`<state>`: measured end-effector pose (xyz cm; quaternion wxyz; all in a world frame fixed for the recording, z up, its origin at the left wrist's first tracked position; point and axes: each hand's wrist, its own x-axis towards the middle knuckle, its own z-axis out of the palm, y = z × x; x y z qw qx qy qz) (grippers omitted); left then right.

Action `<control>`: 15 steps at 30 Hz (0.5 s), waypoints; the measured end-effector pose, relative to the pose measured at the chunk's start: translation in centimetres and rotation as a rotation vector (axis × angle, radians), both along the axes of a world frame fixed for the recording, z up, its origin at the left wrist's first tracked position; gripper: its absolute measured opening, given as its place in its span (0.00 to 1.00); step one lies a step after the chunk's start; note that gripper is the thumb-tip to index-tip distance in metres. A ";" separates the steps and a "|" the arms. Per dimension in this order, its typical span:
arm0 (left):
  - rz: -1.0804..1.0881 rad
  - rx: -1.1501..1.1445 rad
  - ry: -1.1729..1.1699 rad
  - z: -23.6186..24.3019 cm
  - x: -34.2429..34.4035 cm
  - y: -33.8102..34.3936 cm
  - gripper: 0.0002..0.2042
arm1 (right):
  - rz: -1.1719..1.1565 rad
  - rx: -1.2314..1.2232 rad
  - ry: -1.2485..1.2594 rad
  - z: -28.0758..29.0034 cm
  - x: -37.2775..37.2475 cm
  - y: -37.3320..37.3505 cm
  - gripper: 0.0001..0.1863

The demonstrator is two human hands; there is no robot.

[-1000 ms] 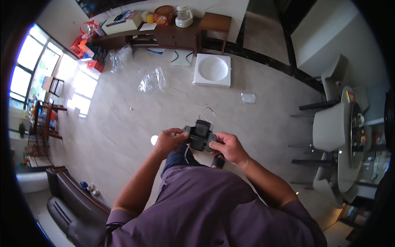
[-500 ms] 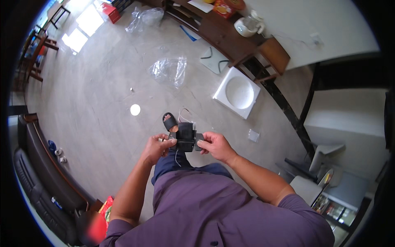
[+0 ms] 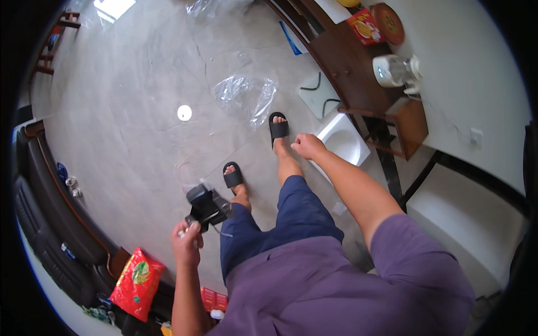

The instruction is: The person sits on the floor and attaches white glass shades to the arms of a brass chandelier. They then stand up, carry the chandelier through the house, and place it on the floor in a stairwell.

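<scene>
A black device (image 3: 206, 205) made of several blocky parts, with thin wires trailing off it, hangs tilted from my left hand (image 3: 186, 242). The left fingers pinch it at its lower edge, out to the left of my shorts. My right hand (image 3: 307, 147) is stretched forward, its fingers curled and no object showing in them. In the picture it overlaps the near-left edge of a white square block (image 3: 350, 143) with a round hollow; whether it touches the block, I cannot tell. Motion smears the device slightly.
Clear plastic sheeting (image 3: 246, 98) lies on the grey floor ahead of my sandalled feet. A glass scale-like panel (image 3: 319, 95) rests beside the brown cabinet (image 3: 358, 67), which bears a white kettle-like appliance (image 3: 395, 71). At left stands a dark sofa (image 3: 67, 207) with a red bag (image 3: 137, 284).
My right hand has let go of the black device and swung forward and right. The left hand has carried the device leftward and lower. My view has shifted, and both feet now show.
</scene>
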<state>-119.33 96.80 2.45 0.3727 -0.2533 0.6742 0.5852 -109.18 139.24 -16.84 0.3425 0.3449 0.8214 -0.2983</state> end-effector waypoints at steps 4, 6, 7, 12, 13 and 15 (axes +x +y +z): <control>0.217 -0.039 -0.028 -3.3 1.4 3.0 0.10 | 0.192 0.124 -0.211 -14.4 -5.6 8.5 0.22; 0.341 -0.072 -0.056 -4.9 3.4 5.2 0.11 | 0.107 0.123 -0.189 -17.0 -12.5 10.4 0.24; 0.387 -0.068 -0.069 -6.6 3.9 6.2 0.11 | 0.030 0.157 -0.110 -18.9 -15.5 11.4 0.25; 0.432 0.003 -0.180 -13.1 4.3 12.4 0.17 | -0.018 0.268 0.136 -33.6 -21.9 15.6 0.32; 0.434 0.018 -0.178 -14.6 4.9 12.5 0.17 | -0.024 0.299 0.130 -36.0 -22.2 16.0 0.34; 0.446 0.058 -0.177 -16.8 5.0 13.7 0.13 | -0.071 0.297 0.086 -39.2 -23.0 15.4 0.37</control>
